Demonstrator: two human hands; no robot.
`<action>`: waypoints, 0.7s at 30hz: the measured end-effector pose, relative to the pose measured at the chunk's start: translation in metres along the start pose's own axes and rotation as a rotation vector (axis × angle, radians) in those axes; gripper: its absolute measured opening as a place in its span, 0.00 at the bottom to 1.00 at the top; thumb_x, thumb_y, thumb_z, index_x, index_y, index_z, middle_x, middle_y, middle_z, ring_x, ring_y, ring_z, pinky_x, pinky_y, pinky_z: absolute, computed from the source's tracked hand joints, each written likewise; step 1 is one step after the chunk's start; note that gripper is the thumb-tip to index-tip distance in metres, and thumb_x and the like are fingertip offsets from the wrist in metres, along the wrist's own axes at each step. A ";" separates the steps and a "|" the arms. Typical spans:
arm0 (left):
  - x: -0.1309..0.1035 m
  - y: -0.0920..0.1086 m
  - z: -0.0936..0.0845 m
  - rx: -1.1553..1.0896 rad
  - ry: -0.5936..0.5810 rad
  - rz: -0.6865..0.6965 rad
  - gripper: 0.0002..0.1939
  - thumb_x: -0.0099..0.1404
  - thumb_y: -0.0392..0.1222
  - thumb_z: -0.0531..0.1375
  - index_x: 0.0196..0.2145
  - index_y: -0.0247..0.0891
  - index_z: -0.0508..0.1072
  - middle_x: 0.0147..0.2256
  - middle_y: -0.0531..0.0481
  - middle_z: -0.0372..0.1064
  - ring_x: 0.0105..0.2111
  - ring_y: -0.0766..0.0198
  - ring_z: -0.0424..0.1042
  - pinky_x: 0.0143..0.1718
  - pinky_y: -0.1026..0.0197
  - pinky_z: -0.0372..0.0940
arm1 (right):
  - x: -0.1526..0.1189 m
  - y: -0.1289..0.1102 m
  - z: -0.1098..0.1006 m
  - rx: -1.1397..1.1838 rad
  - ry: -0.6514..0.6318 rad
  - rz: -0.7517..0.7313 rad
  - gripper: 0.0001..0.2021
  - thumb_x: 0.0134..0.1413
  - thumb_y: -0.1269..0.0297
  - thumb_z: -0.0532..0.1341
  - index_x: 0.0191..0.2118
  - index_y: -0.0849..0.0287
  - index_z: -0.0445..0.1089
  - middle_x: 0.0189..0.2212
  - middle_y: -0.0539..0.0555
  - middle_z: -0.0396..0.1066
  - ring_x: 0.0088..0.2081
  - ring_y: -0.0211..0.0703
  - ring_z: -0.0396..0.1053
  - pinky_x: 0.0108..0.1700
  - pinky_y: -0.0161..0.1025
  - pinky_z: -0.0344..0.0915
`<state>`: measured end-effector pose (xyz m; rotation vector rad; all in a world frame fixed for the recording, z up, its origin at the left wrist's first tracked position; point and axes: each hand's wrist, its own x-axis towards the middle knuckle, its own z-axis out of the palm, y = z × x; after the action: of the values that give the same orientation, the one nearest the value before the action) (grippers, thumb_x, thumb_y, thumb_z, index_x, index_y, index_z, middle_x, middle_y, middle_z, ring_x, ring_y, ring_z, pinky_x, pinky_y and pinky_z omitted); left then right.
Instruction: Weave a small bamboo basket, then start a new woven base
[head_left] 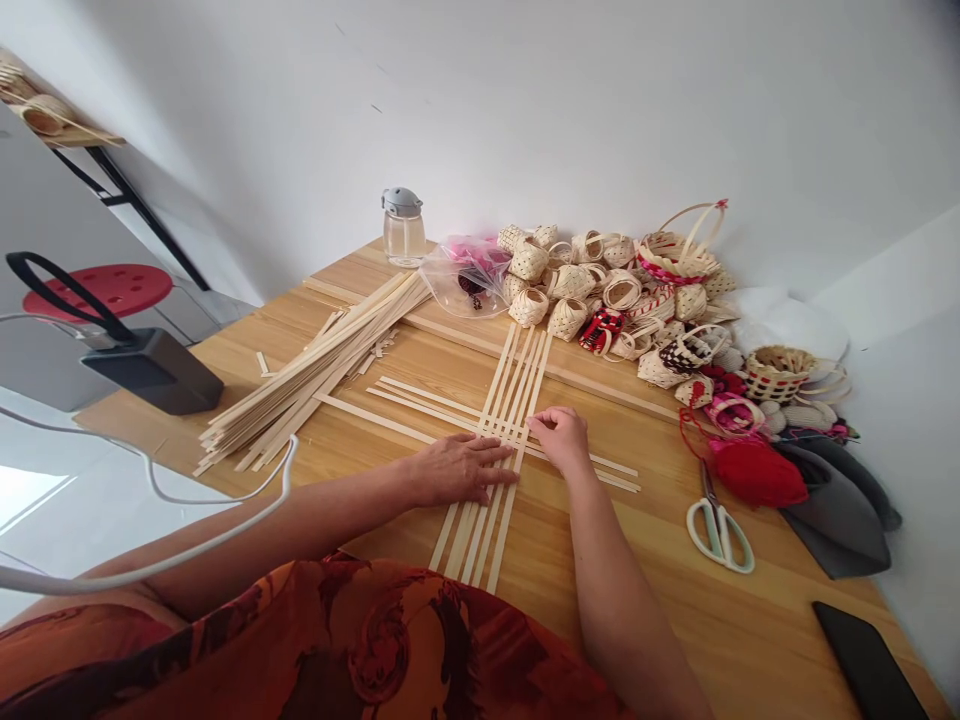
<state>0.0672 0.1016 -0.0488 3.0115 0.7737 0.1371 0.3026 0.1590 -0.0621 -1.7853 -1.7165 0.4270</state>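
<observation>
Several pale flat weaving strips (519,365) run lengthwise away from me on the wooden table, crossed by a few sideways strips (431,398) to form a woven patch. My left hand (459,468) lies flat over the near side of the crossing, fingers stretched across the lengthwise strips. At the right edge of the crossing is my right hand (561,436), with thumb and forefinger pinched together at the outermost lengthwise strip. What sits between those fingertips is too small to make out. One more strip (375,418) reaches from the left to under my left hand.
A thick bundle of strips (322,365) lies left, beside a dark box with a strap (154,370) and a white cable (289,470). Small woven baskets (570,285) are heaped at the back right. Scissors (720,530), red yarn (761,472), a black phone (870,660) and a bottle (403,230) stand or lie around.
</observation>
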 end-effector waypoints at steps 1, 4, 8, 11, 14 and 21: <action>0.001 -0.001 0.001 -0.002 0.003 0.003 0.28 0.70 0.57 0.54 0.65 0.52 0.59 0.67 0.49 0.53 0.64 0.53 0.59 0.61 0.52 0.57 | 0.000 0.000 0.000 -0.004 -0.004 -0.004 0.09 0.47 0.56 0.65 0.25 0.54 0.77 0.34 0.55 0.76 0.44 0.51 0.69 0.52 0.46 0.62; 0.002 -0.004 0.004 -0.016 0.008 0.005 0.29 0.69 0.57 0.56 0.65 0.51 0.60 0.67 0.50 0.54 0.64 0.53 0.60 0.63 0.51 0.55 | -0.001 0.000 0.001 -0.019 -0.010 -0.003 0.09 0.46 0.55 0.66 0.25 0.54 0.78 0.37 0.57 0.75 0.46 0.52 0.68 0.54 0.47 0.61; 0.002 -0.007 0.002 -0.072 0.010 0.017 0.28 0.68 0.57 0.57 0.63 0.50 0.63 0.68 0.48 0.52 0.64 0.52 0.58 0.64 0.49 0.52 | -0.001 -0.002 0.002 -0.046 -0.004 0.020 0.09 0.45 0.54 0.67 0.26 0.53 0.79 0.43 0.59 0.73 0.49 0.54 0.67 0.56 0.50 0.60; 0.004 -0.008 0.000 -0.114 -0.024 0.019 0.29 0.68 0.57 0.57 0.63 0.46 0.64 0.68 0.48 0.51 0.64 0.50 0.58 0.64 0.50 0.52 | -0.002 -0.003 0.002 -0.057 -0.001 0.032 0.09 0.46 0.55 0.66 0.25 0.54 0.79 0.43 0.59 0.73 0.48 0.54 0.67 0.55 0.50 0.60; 0.007 -0.008 -0.003 -0.127 -0.068 0.021 0.33 0.68 0.56 0.58 0.66 0.46 0.58 0.67 0.49 0.55 0.63 0.50 0.58 0.64 0.51 0.53 | -0.002 -0.003 0.003 -0.060 0.002 0.035 0.09 0.46 0.55 0.66 0.25 0.53 0.79 0.43 0.59 0.73 0.48 0.54 0.67 0.55 0.49 0.60; 0.012 -0.006 -0.004 -0.074 -0.081 0.031 0.32 0.65 0.54 0.61 0.65 0.48 0.60 0.68 0.48 0.53 0.61 0.48 0.60 0.60 0.50 0.56 | -0.003 -0.003 0.005 -0.046 0.022 0.041 0.09 0.45 0.54 0.66 0.25 0.54 0.79 0.43 0.58 0.73 0.48 0.53 0.67 0.56 0.49 0.59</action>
<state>0.0744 0.1123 -0.0439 2.9399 0.6992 0.0423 0.2971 0.1566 -0.0647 -1.8541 -1.6898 0.3860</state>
